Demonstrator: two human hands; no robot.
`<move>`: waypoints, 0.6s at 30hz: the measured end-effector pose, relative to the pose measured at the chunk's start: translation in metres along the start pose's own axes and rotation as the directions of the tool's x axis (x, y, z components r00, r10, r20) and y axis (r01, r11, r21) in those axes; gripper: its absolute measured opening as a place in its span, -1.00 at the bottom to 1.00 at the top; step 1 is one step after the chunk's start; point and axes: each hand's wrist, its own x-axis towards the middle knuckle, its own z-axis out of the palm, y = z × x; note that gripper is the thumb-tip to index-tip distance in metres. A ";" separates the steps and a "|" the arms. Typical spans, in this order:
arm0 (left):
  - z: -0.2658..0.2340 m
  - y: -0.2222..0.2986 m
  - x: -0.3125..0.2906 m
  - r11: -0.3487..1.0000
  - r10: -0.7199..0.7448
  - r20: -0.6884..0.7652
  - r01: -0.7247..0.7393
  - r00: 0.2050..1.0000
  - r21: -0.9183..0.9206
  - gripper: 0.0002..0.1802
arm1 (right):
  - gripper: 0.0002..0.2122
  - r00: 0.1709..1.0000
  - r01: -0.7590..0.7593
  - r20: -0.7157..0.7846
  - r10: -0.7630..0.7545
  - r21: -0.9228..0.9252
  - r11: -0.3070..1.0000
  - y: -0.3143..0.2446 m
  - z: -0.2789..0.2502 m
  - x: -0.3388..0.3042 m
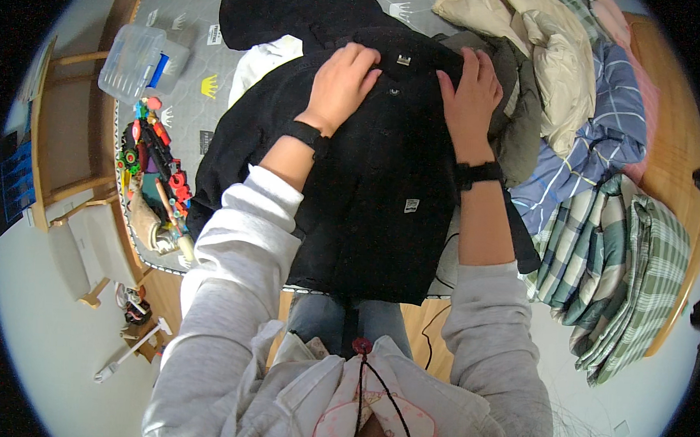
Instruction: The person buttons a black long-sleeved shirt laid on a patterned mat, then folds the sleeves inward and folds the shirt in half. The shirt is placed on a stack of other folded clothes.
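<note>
A black jacket (351,203) lies spread over the grey mattress, its lower end reaching the near edge. Small light tags or fasteners (404,61) show near its collar area, and a pale label (411,206) sits lower down. My left hand (342,85) rests on the upper left of the jacket, thumb apart from its bent fingers. On the upper right side lies my right hand (472,95), fingers extended over the jacket's edge and thumb apart. No held object shows in either hand. A white cloth (263,66) sticks out from under the jacket's left side.
At the left, a clear plastic box (134,64) stands beyond a pile of colourful toys (157,171). A cream puffy jacket (559,79), a dark olive garment (522,124), blue checked bedding (595,143) and a green plaid cloth (637,262) are heaped at the right.
</note>
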 end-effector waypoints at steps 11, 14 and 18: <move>0.026 0.008 -0.024 0.890 0.002 0.297 -0.137 0.955 0.435 -0.30 | -0.38 0.890 0.224 0.419 -0.177 -0.066 0.972 -0.019 0.006 -0.053; 0.023 0.008 -0.022 0.929 -0.019 0.329 -0.105 0.944 0.354 -0.29 | -0.40 0.887 0.216 0.422 -0.186 -0.024 0.976 -0.015 0.008 -0.053; 0.013 0.017 -0.025 0.976 -0.017 0.148 -0.015 0.989 0.217 -0.32 | -0.45 0.925 0.161 0.321 -0.201 0.148 0.976 -0.013 -0.009 -0.058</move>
